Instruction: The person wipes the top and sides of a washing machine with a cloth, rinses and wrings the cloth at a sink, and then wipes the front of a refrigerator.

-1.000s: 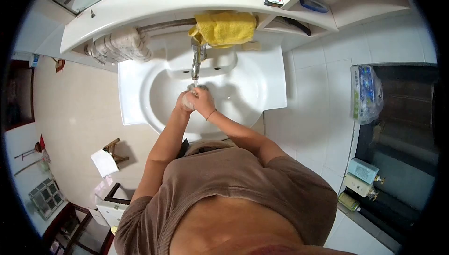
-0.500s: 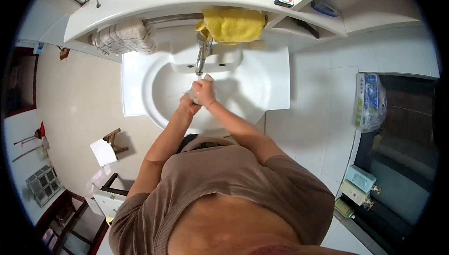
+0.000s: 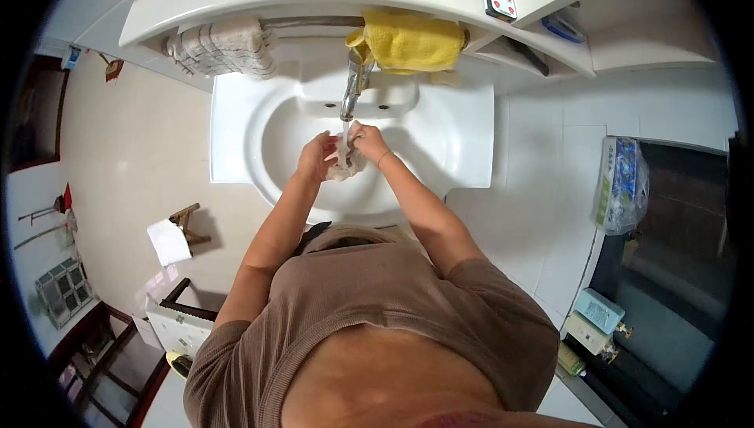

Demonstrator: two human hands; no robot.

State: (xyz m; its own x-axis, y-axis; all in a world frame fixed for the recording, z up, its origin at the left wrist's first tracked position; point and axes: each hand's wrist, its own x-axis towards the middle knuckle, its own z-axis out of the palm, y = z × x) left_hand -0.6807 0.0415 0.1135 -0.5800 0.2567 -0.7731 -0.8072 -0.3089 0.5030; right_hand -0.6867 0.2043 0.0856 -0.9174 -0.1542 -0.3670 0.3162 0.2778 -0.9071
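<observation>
1. We see the right hand (image 3: 367, 144), at two o'clock of the pale cloth (image 3: 345, 167), with its fingers drawn together and pinching the cloth's upper edge.
2. We find the left hand (image 3: 317, 155) at nine o'clock of the cloth, fingers parted and loosely curled by its near edge; we cannot tell how firmly they touch it.
3. The cloth hangs loosely between the hands, inside the white basin (image 3: 257, 162), at six o'clock from the spout of the faucet (image 3: 351, 94), under running water.
4. Half a second ago we saw both hands pressed close, the right one in a fist around the bunched cloth; now they are apart, and we see the cloth spread wider and drooping below the fingers.
</observation>
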